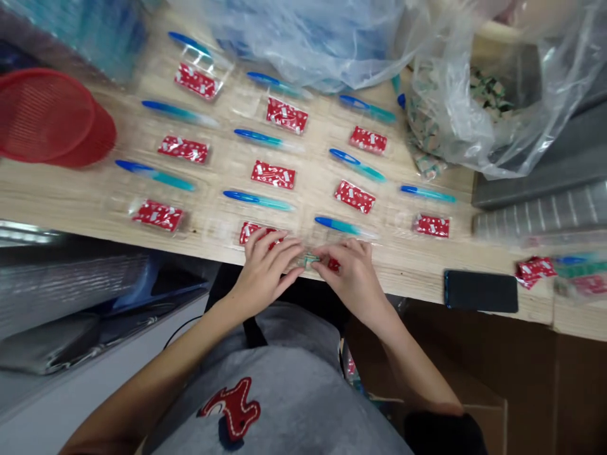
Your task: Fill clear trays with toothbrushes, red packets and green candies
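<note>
At the table's front edge, my right hand (348, 268) pinches a small green and pale piece (310, 259) between thumb and fingers. My left hand (268, 268) lies just left of it with its fingers spread, over the lower part of a clear plastic tray. A red dotted packet (251, 232) shows partly under the left fingers, and another red packet (334, 264) is mostly hidden by my right hand. Above the hands lie blue-teal pens, such as one pen (258, 200) and another pen (339, 225), in clear trays with red packets (355, 196).
A red basket (90, 126) stands at the left. Clear plastic bags (322, 44) fill the back; an open bag of small green and pale pieces (490, 95) is at the right. A black phone (481, 291) lies on the table (412, 272) near its front edge.
</note>
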`<state>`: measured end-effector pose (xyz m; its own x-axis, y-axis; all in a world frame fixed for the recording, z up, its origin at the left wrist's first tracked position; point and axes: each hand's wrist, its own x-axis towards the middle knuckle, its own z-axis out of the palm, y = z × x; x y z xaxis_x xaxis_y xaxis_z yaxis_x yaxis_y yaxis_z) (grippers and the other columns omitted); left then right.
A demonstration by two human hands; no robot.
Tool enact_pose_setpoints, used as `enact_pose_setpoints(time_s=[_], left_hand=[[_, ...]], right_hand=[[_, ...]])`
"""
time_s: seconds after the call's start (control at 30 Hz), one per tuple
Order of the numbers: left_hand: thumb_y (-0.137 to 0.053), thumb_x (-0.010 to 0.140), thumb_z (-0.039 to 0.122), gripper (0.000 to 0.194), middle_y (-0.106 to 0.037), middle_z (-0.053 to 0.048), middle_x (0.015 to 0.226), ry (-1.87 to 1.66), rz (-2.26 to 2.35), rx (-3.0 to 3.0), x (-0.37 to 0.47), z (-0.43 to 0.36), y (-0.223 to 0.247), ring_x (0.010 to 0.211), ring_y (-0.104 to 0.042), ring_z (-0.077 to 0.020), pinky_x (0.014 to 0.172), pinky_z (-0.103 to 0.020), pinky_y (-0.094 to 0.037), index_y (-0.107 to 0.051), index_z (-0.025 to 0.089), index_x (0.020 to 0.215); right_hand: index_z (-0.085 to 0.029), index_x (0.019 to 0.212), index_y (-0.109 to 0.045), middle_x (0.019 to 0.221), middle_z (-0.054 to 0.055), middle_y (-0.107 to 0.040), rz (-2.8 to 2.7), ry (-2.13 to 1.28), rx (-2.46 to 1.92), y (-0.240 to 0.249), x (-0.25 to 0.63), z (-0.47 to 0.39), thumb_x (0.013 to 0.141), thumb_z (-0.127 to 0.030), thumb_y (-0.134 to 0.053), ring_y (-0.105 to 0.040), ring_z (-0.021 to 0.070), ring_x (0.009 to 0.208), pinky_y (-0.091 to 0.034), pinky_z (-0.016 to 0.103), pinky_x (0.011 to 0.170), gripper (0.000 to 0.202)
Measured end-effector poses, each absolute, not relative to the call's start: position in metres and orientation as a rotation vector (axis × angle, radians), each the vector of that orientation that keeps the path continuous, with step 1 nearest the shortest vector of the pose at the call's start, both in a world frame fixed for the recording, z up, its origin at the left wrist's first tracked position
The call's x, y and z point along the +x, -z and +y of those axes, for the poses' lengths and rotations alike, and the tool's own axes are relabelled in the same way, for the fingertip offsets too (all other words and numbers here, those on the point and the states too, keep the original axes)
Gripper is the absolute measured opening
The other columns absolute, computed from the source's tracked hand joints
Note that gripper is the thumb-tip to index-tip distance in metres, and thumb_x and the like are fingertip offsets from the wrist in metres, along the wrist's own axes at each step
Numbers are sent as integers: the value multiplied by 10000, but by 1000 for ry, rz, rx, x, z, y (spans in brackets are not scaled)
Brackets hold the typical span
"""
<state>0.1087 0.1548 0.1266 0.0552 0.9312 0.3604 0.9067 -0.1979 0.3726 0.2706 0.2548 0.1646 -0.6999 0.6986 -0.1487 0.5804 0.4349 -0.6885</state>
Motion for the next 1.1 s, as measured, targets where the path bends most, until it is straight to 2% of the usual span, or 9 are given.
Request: enact_pose_setpoints(time_s=[0.23,0.4,0.53,0.7,0.77,0.87,0.97,1.03,1.1], left_hand=[[-564,909,235,241,-705,-50,1115,-910,1940,2297,107,155,-120,1114,-564,-254,1041,-478,-350,-567,168,1140],[-554,913,232,240,-671,-77,1203,-899,1907,2375,107,154,-117,1159,-555,-254,1058,-483,-356,-582,148,1137],[-527,923,196,256,-686,-63,1178,-888,1857,2408,107,153,-117,1161,-564,-245,1090,-495,-331,-579,141,1168],[-534,923,190,254,-701,-44,1147,-876,1853,2370,108,155,-118,1130,-582,-242,1084,-517,-340,-615,177,1163],[-540,921,191,220,-707,-29,1132,-884,1852,2389,108,157,-117,1101,-592,-233,1088,-520,-334,-646,199,1113],[-561,908,187,174,-707,-24,1127,-883,1847,2496,107,157,-116,1065,-595,-234,1068,-521,-344,-675,207,1038],[-573,894,167,165,-710,-38,1102,-892,1830,2576,108,157,-117,1029,-598,-241,1042,-511,-359,-678,197,1017],[-569,893,161,154,-716,-49,1065,-920,1825,2595,110,157,-119,1006,-601,-242,1039,-505,-356,-675,186,1001],[-553,903,169,152,-715,-61,1038,-954,1815,2585,112,158,-122,997,-602,-240,1044,-497,-350,-664,173,1006]], right_hand=[[-209,941,-664,826,18,-704,-2448,-845,-1340,-159,263,232,843,-207,-624,-543,215,866,-301,345,825,105],[-189,895,-657,801,34,-686,-2492,-835,-1446,-163,256,232,819,-191,-601,-545,219,845,-320,342,810,94],[-169,868,-651,777,64,-670,-2678,-787,-1470,-171,250,235,841,-185,-554,-536,257,873,-349,374,816,102],[-116,920,-652,1013,159,-612,-2704,-646,-1446,-167,249,229,872,-129,-493,-514,275,948,-419,385,844,166],[-109,921,-650,1045,173,-571,-2677,-597,-1457,-164,250,230,862,-115,-510,-511,273,969,-432,381,855,152],[-126,963,-641,1010,148,-582,-2693,-596,-1428,-159,252,234,863,-118,-536,-528,264,951,-444,379,832,145],[-160,901,-661,936,109,-621,-2754,-588,-1362,-154,257,234,876,-150,-559,-564,249,904,-451,382,803,106],[-167,841,-677,887,96,-635,-2791,-548,-1264,-153,263,234,877,-165,-572,-584,241,874,-461,382,784,112],[-170,885,-688,906,96,-646,-2755,-512,-1079,-157,272,241,877,-194,-590,-597,225,874,-476,364,773,101]])
